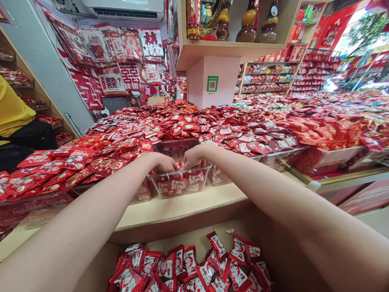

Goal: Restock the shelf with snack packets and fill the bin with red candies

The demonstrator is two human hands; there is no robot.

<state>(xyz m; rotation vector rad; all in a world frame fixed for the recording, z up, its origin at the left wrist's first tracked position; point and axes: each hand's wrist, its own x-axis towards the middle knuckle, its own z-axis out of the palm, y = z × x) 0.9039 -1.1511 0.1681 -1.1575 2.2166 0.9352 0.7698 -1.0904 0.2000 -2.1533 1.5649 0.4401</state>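
A clear plastic bin [179,190] at the front of the display holds small red and white wrapped packets [196,178]. Both my hands reach into it over its front rim. My left hand [165,163] is in the left half, its fingertips down among the packets and partly hidden. Close beside it on the right, my right hand [193,155] has its fingers bent downward at the packets, the tips hidden. Whether either hand grips a packet cannot be made out. Below my forearms, a cardboard box [194,225] holds many loose red and white packets [206,273].
Heaped bins of red packets [243,134] spread behind and to both sides. A pale wooden ledge [173,209] runs in front. A pillar [212,67] with a shelf [212,48] stands behind the bin. A person in yellow [13,107] is at the far left.
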